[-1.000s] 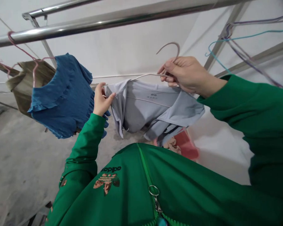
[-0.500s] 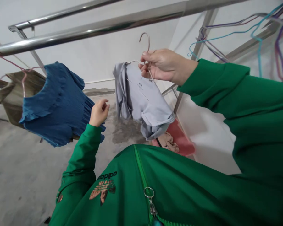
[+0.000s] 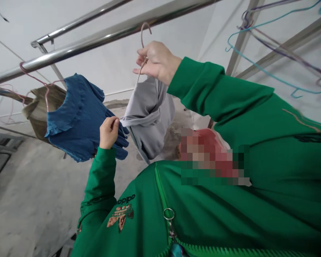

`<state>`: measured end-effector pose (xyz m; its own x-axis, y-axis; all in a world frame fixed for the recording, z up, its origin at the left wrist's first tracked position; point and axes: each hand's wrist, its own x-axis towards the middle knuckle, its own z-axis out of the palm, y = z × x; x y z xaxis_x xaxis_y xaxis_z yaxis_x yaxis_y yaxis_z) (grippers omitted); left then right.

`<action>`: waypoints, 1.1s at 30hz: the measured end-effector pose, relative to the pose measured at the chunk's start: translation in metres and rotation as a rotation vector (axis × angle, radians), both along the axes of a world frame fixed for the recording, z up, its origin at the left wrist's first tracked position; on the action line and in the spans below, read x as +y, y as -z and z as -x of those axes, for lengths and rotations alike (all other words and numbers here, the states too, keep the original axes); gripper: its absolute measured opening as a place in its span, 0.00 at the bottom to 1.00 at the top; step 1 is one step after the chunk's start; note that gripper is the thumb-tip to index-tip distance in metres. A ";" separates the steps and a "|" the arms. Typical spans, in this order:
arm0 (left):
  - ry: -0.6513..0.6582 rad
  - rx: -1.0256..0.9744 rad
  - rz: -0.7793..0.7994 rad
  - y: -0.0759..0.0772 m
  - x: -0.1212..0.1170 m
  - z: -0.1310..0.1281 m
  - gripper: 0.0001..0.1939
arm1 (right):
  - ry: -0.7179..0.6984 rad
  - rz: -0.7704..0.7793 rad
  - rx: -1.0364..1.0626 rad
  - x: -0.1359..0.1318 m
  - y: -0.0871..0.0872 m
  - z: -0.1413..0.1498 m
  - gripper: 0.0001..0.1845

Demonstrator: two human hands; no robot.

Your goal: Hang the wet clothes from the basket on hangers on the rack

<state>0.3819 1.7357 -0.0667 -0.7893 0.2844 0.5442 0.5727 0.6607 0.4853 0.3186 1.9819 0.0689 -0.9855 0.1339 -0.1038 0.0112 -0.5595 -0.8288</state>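
Observation:
My right hand (image 3: pixel 159 61) grips a pale pink clothes hanger (image 3: pixel 142 35) just below its hook. The hook's top is at the steel rail (image 3: pixel 107 37); whether it rests over the rail I cannot tell. From the hanger hangs a light grey shirt (image 3: pixel 152 132), turned edge-on, its folds bunched. My left hand (image 3: pixel 108 132) pinches a fold of this shirt at its left edge. Close behind the left hand is a blue ruffled dress (image 3: pixel 77 117) on a pink hanger (image 3: pixel 46 89).
An olive garment (image 3: pixel 39 110) hangs beyond the dress. Bare teal and purple hangers (image 3: pixel 270 76) hang at the right. A red basin (image 3: pixel 211 137), partly blurred out, stands low on the concrete floor (image 3: pixel 42 192). A second rail (image 3: pixel 82 21) runs behind.
My right hand has moved left and up with the hanger, bringing its hook to the rail. The shirt has turned. My left hand has closed on the shirt's edge.

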 end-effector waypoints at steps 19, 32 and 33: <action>-0.237 -0.069 -0.140 0.035 -0.079 -0.041 0.12 | -0.388 0.074 0.145 -0.092 -0.002 0.021 0.14; -0.290 -0.181 -0.166 0.052 -0.108 -0.061 0.14 | -0.538 0.238 0.096 -0.163 -0.011 0.087 0.13; -0.286 -0.184 -0.169 0.055 -0.110 -0.061 0.14 | -0.541 0.239 0.081 -0.166 -0.008 0.090 0.13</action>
